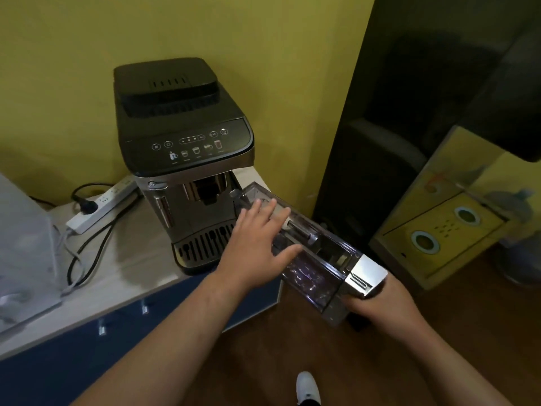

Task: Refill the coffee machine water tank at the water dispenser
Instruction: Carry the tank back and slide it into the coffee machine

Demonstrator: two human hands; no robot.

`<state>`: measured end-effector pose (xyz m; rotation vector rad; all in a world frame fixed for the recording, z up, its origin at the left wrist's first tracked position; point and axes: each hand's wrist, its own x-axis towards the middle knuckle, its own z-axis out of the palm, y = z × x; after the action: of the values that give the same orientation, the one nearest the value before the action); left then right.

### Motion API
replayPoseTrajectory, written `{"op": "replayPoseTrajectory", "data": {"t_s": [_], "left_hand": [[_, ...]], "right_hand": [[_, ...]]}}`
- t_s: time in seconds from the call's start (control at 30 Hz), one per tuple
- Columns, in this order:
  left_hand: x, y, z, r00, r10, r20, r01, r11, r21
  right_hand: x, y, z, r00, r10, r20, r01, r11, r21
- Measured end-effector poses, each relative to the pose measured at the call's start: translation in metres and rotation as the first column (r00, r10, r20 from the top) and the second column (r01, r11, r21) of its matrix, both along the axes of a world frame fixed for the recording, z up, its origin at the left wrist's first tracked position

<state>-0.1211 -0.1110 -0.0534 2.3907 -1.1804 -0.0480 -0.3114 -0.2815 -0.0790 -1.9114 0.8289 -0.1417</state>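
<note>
Head view: tank (313,253) partly out of machine (187,159) side, right hand (377,303) gripping its front end, left hand (257,244) spread open on top; looks near-empty, dispenser fill and reinsert still pending.

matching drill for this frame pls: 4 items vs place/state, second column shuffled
1. water tank
2. power strip
3. left hand
4. right hand

A. fingers spread, resting on the tank's top
B. lying on the counter, left of the coffee machine
C. gripping the tank's silver front end from beneath
D. pulled partway out of the machine's right side

Pairs: 1-D, 2-B, 3-A, 4-C
</note>
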Motion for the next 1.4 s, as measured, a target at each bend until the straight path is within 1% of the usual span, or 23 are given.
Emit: {"op": "replayPoseTrajectory", "data": {"t_s": [0.07,0.3,0.37,0.47,0.7,0.87,1.23,1.4], "left_hand": [[0.005,-0.009,0.001,1.000,-0.011,0.005,0.011,0.998,0.069],[0.021,-0.015,0.008,1.000,-0.023,-0.013,0.025,0.987,0.158],[0.024,-0.015,0.010,0.999,0.000,-0.043,0.007,0.988,0.155],[0.032,-0.014,0.011,0.998,0.019,-0.058,-0.009,0.988,0.154],[0.050,-0.013,0.008,0.993,0.006,-0.116,0.014,0.985,0.170],[0.057,-0.015,0.005,0.993,0.000,-0.120,0.022,0.983,0.182],[0.079,-0.019,0.003,0.992,0.006,-0.123,0.014,0.987,0.163],[0.085,-0.021,0.003,0.991,0.021,-0.132,0.001,0.987,0.162]], "right_hand": [[0.005,0.003,0.000,0.999,-0.026,0.019,0.026,0.999,0.025],[0.019,0.026,0.002,0.990,-0.102,0.093,0.095,0.993,0.068],[0.024,0.036,0.001,0.987,-0.105,0.118,0.097,0.993,0.072],[0.033,0.049,-0.003,0.982,-0.134,0.136,0.117,0.985,0.128],[0.046,0.065,-0.009,0.965,-0.197,0.171,0.162,0.966,0.203],[0.053,0.067,-0.013,0.965,-0.205,0.166,0.174,0.968,0.181],[0.072,0.069,-0.014,0.955,-0.223,0.193,0.181,0.960,0.215],[0.081,0.067,-0.013,0.958,-0.222,0.183,0.181,0.959,0.216]]}}
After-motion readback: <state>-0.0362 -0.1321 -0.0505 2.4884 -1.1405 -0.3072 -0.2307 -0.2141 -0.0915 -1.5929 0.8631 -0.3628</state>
